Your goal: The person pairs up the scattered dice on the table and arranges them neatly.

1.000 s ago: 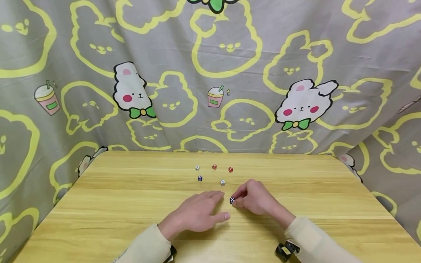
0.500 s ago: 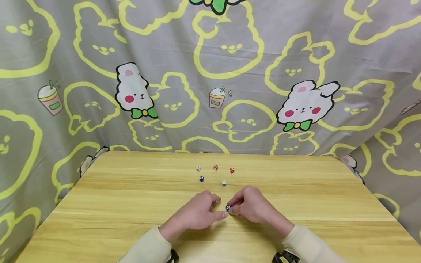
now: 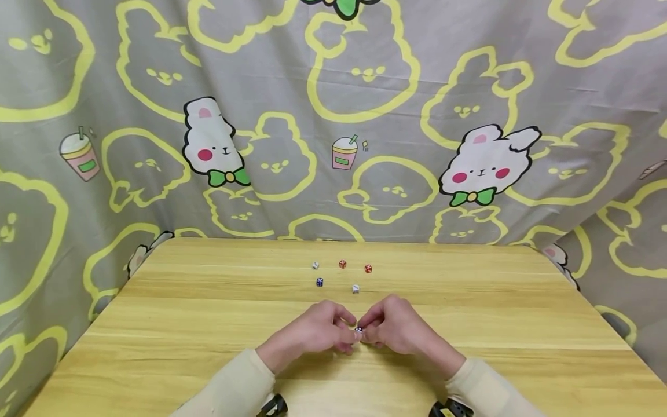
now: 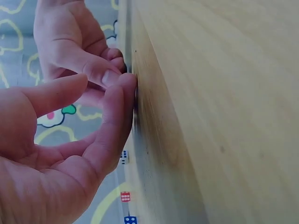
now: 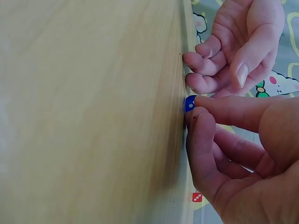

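Note:
Between thumb and fingertips, my right hand (image 3: 398, 325) pinches a dark blue die (image 5: 190, 103) with white pips, low at the tabletop. My left hand (image 3: 316, 327) is right beside it, fingers loosely bent toward the die. A gap shows between left thumb and fingers in the left wrist view, and nothing is seen held there. Both hands nearly meet in the head view, where only a small part of the die shows.
Beyond the hands on the wooden table (image 3: 208, 324) lie a blue die (image 3: 319, 282), two white dice, one nearer (image 3: 355, 288), and two red dice, one at right (image 3: 368, 269). A patterned grey curtain (image 3: 292, 81) hangs behind the table.
My right hand has brought the blue die left and closer to the body. My left fingers, stretched out before, have bent in toward it. The other dice stay put.

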`<action>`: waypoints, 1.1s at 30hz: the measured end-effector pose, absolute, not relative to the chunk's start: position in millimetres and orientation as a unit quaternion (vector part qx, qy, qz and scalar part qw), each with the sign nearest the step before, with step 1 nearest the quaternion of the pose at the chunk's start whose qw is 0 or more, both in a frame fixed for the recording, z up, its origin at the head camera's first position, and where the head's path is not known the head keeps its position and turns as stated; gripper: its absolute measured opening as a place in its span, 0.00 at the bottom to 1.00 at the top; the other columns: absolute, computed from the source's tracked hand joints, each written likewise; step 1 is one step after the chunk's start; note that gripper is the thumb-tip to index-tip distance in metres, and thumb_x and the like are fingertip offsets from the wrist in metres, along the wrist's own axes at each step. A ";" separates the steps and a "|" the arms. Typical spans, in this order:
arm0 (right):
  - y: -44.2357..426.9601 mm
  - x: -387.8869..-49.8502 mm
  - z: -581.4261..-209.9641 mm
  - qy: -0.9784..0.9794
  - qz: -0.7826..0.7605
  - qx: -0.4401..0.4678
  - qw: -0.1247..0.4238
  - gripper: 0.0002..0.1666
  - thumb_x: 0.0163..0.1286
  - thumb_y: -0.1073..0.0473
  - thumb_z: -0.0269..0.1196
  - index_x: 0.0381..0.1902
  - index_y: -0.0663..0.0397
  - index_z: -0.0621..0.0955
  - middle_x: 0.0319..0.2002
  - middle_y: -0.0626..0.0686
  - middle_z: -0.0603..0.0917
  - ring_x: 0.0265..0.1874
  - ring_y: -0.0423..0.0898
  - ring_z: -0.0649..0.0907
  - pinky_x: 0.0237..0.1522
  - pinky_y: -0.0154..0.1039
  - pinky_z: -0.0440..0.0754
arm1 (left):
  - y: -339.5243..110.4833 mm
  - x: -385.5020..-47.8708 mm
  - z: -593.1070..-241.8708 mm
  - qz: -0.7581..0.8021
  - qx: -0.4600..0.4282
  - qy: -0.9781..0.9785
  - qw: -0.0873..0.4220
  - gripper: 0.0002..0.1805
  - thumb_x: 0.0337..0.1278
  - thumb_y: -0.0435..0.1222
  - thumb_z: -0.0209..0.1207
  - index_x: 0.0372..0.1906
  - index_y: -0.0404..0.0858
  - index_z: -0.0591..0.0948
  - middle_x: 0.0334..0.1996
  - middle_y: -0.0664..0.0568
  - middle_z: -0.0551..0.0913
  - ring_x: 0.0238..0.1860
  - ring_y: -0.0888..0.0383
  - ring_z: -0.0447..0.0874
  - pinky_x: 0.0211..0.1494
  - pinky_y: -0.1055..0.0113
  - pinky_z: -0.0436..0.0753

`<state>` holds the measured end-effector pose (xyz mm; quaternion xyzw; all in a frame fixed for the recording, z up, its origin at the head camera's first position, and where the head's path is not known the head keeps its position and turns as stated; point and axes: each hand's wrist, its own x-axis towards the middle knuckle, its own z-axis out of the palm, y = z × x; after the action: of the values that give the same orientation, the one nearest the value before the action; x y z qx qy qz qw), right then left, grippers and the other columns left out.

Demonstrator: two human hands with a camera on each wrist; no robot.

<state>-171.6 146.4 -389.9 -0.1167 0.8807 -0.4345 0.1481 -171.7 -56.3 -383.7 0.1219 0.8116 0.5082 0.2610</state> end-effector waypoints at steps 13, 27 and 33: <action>138.2 -173.0 -390.2 0.877 -0.442 -0.109 0.155 0.07 0.60 0.72 0.71 0.34 0.57 0.91 0.23 0.48 0.88 0.22 0.40 0.83 0.25 0.33 0.77 | -62.2 -171.9 -383.8 0.529 0.123 0.795 0.269 0.14 0.66 0.35 0.69 0.50 0.29 0.85 0.33 0.45 0.90 0.32 0.55 0.92 0.46 0.66 0.88; 140.2 -170.1 -386.0 0.886 -0.431 -0.086 0.149 0.07 0.60 0.72 0.72 0.33 0.56 0.90 0.23 0.49 0.88 0.23 0.41 0.84 0.26 0.33 0.79 | -59.8 -174.1 -385.1 0.550 0.117 0.782 0.269 0.11 0.66 0.34 0.69 0.46 0.30 0.87 0.32 0.44 0.92 0.32 0.56 0.92 0.47 0.64 0.90; 139.9 -167.5 -390.1 0.878 -0.446 -0.080 0.156 0.06 0.60 0.72 0.72 0.33 0.57 0.90 0.24 0.49 0.87 0.22 0.41 0.84 0.26 0.33 0.78 | -59.7 -171.3 -388.2 0.561 0.120 0.771 0.276 0.10 0.67 0.33 0.69 0.46 0.29 0.87 0.32 0.43 0.92 0.32 0.56 0.92 0.45 0.64 0.91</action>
<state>-167.5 139.9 -390.1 -0.0795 0.8778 -0.4459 0.1558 -171.3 -59.7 -388.2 0.1204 0.7713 0.5607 0.2761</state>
